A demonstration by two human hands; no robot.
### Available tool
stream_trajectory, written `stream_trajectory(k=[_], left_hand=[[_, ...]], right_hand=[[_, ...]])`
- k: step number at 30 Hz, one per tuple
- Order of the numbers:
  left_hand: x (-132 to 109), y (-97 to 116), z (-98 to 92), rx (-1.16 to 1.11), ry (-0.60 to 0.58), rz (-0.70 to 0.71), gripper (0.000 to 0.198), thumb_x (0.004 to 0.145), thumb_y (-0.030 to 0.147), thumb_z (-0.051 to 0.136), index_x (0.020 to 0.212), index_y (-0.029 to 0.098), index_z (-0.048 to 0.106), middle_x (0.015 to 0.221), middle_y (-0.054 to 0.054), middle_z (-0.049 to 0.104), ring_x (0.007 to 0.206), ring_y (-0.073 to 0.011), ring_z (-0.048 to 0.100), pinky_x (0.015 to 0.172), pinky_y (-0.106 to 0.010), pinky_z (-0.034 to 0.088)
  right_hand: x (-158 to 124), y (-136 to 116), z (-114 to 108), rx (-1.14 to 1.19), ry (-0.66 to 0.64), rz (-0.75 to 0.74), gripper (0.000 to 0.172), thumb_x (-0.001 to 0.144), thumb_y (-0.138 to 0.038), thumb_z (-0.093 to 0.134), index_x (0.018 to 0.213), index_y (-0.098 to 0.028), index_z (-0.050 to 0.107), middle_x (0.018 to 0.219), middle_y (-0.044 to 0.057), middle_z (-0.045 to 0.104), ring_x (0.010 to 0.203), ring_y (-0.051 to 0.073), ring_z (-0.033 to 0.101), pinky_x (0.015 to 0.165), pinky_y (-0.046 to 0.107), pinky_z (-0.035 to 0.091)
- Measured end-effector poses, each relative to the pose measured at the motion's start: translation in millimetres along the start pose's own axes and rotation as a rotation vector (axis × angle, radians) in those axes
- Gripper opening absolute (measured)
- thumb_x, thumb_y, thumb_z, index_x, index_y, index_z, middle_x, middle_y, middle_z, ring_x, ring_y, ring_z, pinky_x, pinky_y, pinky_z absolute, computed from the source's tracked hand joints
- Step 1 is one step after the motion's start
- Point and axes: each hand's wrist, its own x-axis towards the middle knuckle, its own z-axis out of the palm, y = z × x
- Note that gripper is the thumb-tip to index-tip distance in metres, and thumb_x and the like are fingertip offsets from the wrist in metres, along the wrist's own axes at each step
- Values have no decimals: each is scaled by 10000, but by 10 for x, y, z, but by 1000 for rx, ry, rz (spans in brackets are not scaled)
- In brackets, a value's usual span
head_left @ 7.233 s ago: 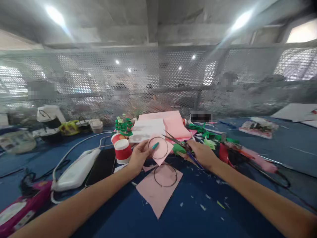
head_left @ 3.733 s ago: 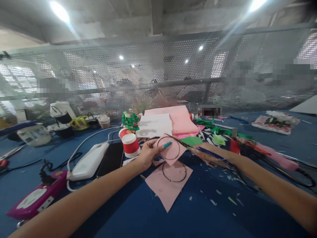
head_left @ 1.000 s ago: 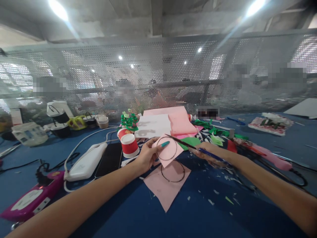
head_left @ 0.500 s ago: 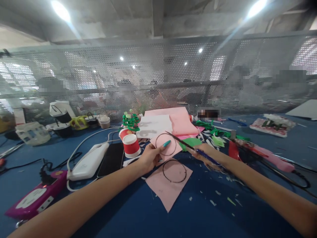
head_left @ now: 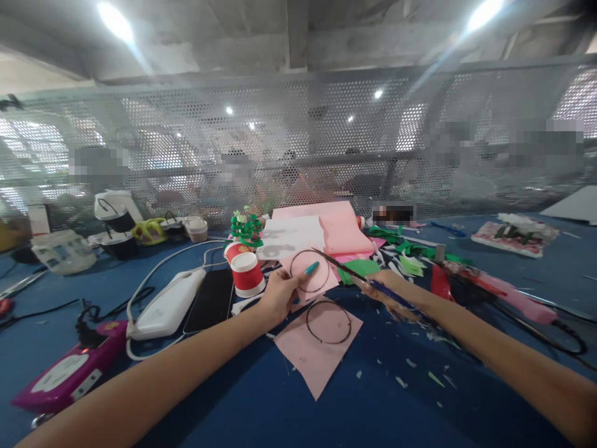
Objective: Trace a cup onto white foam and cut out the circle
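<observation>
My left hand (head_left: 282,292) pinches a pink paper sheet (head_left: 321,278) with a dark circle drawn on it, its thumb with a teal nail lying on top. In my right hand (head_left: 385,289) is a pair of scissors (head_left: 347,269), its blades pointing left across the right edge of that sheet. Whether the blades are apart is hard to see. Flat on the table below lies a second pink paper piece (head_left: 314,367), also marked with a dark circle.
Red paper cups (head_left: 247,274) with a green plant figure (head_left: 247,228), a black phone (head_left: 209,300) and a white power bank (head_left: 166,305) stand left. Green paper (head_left: 360,271), scraps and a pink glue gun (head_left: 517,295) lie right. A perforated metal screen (head_left: 326,155) rises behind.
The held pink sheet has shifted slightly left with my left hand. My right hand and the scissors stay nearly in place.
</observation>
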Motion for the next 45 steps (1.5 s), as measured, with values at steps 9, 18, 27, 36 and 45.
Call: stream_trajectory(k=[9,18,27,36,45], left_hand=[[7,-1,-2,-45,-5,20,246,553,211,764,746,116,645,585,-29,651,498,-117,592,457,-198,486],[17,-24,-37,-27,-44,35,254,550,238,768,748,121,660,645,-45,674,499,-105,588,462,-187,485],[-7,-10,-10,15,-32,17,263,482,252,793,638,110,636,502,-7,617,403,-73,526,374,-154,415],[-13,7,1,0,-26,-30,306,460,260,800,668,118,626,534,-16,636,396,-93,539,347,-173,418],[-1,3,4,-31,-21,-15,280,503,218,784,729,117,653,591,-35,659,502,-113,596,483,-200,505]], right_hand=[[0,50,28,6,19,24,503,756,-631,413,538,-179,381,464,-58,329,356,41,262,326,180,231],[-8,15,2,33,-11,35,499,758,-628,417,545,-179,377,463,-51,353,324,48,346,320,180,300],[-9,5,7,-4,-13,33,471,808,-586,346,553,-190,348,438,-46,360,303,56,346,326,187,299],[-1,12,-18,-71,-12,-40,461,820,-570,334,569,-184,347,466,-44,331,386,51,249,340,185,212],[44,-84,-10,-117,60,-196,480,826,-559,282,526,-192,357,471,-43,301,445,85,281,397,214,247]])
